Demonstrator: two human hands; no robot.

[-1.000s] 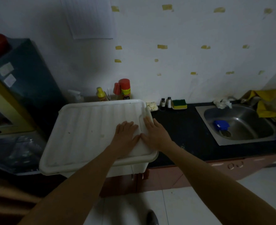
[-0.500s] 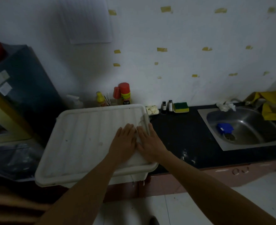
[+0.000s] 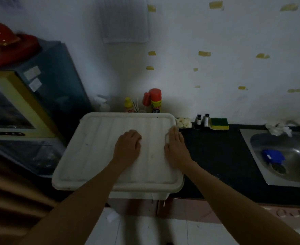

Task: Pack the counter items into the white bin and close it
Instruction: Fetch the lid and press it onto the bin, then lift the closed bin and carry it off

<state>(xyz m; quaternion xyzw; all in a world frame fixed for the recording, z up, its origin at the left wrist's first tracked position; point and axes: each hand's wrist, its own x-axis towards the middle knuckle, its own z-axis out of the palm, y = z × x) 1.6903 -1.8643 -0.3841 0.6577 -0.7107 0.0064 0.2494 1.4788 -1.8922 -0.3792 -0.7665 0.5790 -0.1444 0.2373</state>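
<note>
The white bin (image 3: 138,194) stands at the left end of the black counter, covered by its ribbed white lid (image 3: 96,149). My left hand (image 3: 128,147) rests palm down on the middle of the lid, its fingers slightly bent. My right hand (image 3: 176,147) lies flat along the lid's right edge, fingers pointing away from me. Behind the bin stand a red-capped spray can (image 3: 155,101) and a yellow bottle (image 3: 128,105). A dish of white pieces (image 3: 183,122), two small shakers (image 3: 202,119) and a green-yellow sponge (image 3: 219,123) sit to the right.
A steel sink (image 3: 290,156) holding a blue object (image 3: 272,156) is set into the counter (image 3: 219,156) at the right, with a white cloth (image 3: 278,129) behind it. A dark cabinet (image 3: 45,89) with a red item on top stands at the left.
My two hands, side by side near the lid's right end before, have spread apart: the left slid toward the lid's middle, the right stayed at the right edge. The camera shifted.
</note>
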